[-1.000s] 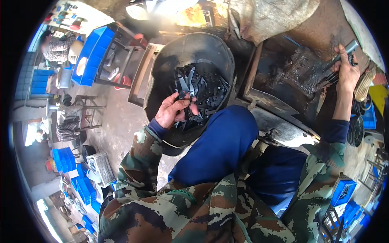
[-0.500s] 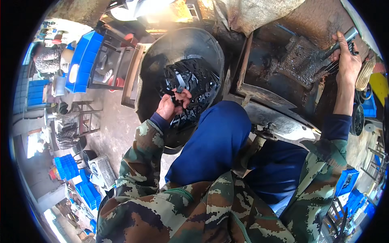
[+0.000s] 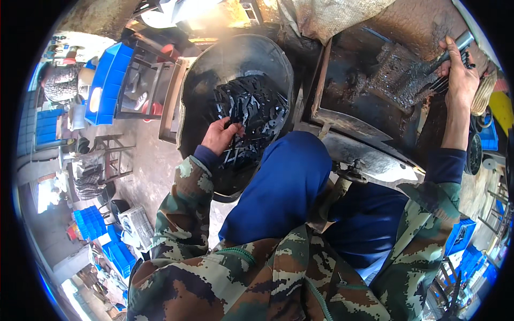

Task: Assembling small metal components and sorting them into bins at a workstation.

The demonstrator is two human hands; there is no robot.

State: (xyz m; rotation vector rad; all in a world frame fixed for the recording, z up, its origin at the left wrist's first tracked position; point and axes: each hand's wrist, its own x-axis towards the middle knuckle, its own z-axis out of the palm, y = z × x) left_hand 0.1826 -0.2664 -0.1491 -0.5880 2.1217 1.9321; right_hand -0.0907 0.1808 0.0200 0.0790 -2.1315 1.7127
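My left hand [image 3: 220,136] reaches into a large dark basin [image 3: 201,69], back upward, its fingers bent together against a heap of thin black metal strips [image 3: 254,101]. It looks closed on some of them; how many is hidden. At the far right my right hand [image 3: 461,83] is wrapped round the grey handle [image 3: 465,40] of a shovel-like tool. The tool's perforated, dark-crusted plate [image 3: 399,75] lies tilted in a grimy metal tray [image 3: 342,115]. Thin black strips [image 3: 440,84] stick out on both sides of my right fist.
My blue-trousered knee [image 3: 300,160] stands between basin and tray. A valve-like metal fitting [image 3: 350,174] sits below the tray. Sacking [image 3: 337,16] hangs behind it. To the left are a blue bin [image 3: 110,83] on a metal stand and a person [image 3: 61,83] in patterned clothing.
My left hand has turned from palm up to back up and settled lower over the strips, slightly left. The right hand and the tool have hardly moved.
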